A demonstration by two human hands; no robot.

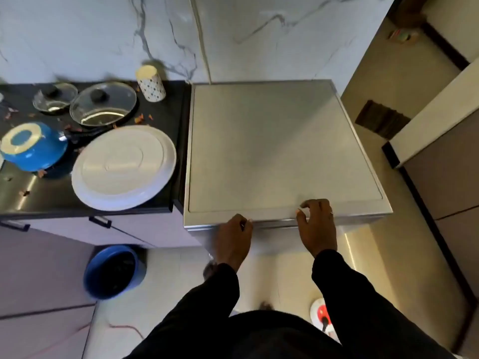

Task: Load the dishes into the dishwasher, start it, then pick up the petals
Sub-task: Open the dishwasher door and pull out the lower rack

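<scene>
The silver dishwasher (272, 141) stands right of the black counter (85, 203), seen from above with its door closed. My left hand (234, 235) curls its fingers round the dishwasher's front top edge near the middle. My right hand (317, 224) rests bent fingers on the top surface just behind that edge. On the counter lie an upturned white plate (124, 167), an upturned blue bowl (31, 146), a large glass lid (103, 103) on a dark pan, a small glass lid (54, 97) and an upturned patterned cup (151, 82). Dried petals (141, 119) are scattered among the dishes.
A blue bin (111, 270) sits on the floor under the counter's cabinets. A red and white object (322, 314) lies on the floor by my right side. Marble wall behind; brown cabinets (440, 182) stand close on the right, leaving a narrow strip of floor.
</scene>
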